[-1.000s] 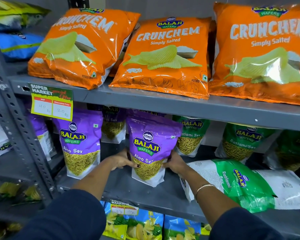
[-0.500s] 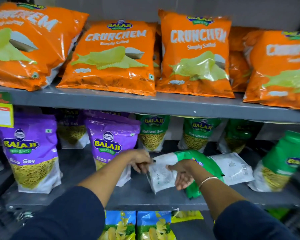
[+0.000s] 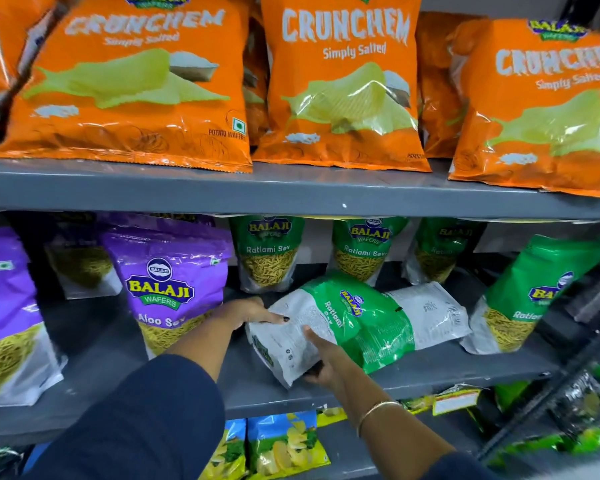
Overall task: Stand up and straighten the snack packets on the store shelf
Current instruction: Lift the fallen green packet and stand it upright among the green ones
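Note:
A green and white Ratlami Sev packet (image 3: 364,320) lies on its side on the middle shelf (image 3: 94,344), its white bottom end toward me. My left hand (image 3: 253,313) holds the upper left corner of that end. My right hand (image 3: 323,358) grips the same end from below, thumb on top. Left of them a purple Aloo Sev packet (image 3: 167,282) stands upright. Upright green Ratlami Sev packets (image 3: 269,252) stand behind, and another (image 3: 530,292) leans at the right.
Orange Crunchem packets (image 3: 340,81) fill the top shelf (image 3: 291,195). More purple packets (image 3: 7,313) stand at the left. Blue and yellow packets (image 3: 281,445) sit on the shelf below. A dark rack frame (image 3: 561,389) runs diagonally at the lower right.
Both hands left the purple Aloo Sev packet, moved right and took hold of the lying green packet's white end. The view shifted right and closer.

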The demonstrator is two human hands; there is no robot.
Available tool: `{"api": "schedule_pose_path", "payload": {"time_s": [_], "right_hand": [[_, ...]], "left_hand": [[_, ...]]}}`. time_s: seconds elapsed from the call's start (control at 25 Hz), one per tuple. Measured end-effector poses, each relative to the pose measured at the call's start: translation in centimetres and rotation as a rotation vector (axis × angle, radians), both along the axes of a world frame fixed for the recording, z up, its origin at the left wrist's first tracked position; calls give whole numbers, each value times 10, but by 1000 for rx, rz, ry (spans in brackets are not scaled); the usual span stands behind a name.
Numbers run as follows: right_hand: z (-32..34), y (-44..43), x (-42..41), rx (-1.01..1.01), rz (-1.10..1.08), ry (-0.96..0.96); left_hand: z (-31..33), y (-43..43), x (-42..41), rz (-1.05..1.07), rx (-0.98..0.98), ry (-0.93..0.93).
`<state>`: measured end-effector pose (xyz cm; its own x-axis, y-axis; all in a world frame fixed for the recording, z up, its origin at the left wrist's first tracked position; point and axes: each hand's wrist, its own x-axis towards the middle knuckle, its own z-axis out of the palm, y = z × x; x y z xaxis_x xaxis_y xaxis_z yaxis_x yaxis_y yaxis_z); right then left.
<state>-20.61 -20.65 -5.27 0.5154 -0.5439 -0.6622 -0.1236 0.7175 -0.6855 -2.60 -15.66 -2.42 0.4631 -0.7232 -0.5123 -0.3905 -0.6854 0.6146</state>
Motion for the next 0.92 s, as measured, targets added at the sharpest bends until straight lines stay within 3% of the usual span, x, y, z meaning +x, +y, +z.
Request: {"api": "schedule_pose_path", "payload": {"time_s": [0.16,0.2,0.32,0.44,0.56,0.76,0.84,0.92], "right_hand": [[2,4,-4,-166,-44,-106],[7,3,-6,-239,-37,-145],[21,-7,-4,-535,-31,-109],[32,-10,-5,-787,96,-13],[33,-7,-9,-852,167,96],[26,-14,-6,-928,108,407],[21,-17,-5,-805,80,372],[15,-21,-5,-805,115,314]], "left_hand": [[0,20,-4,126,-125,314],[-1,22,-3,118,-169,319],[9,25,-9,63,-299,108],[4,29,-21,141,-461,49],[-10,36,-28,190,-502,48],[-4,31,-22,118,-376,-44],[-1,30,-19,184,-362,-17],[-1,33,-20,173,-320,-3]]}}
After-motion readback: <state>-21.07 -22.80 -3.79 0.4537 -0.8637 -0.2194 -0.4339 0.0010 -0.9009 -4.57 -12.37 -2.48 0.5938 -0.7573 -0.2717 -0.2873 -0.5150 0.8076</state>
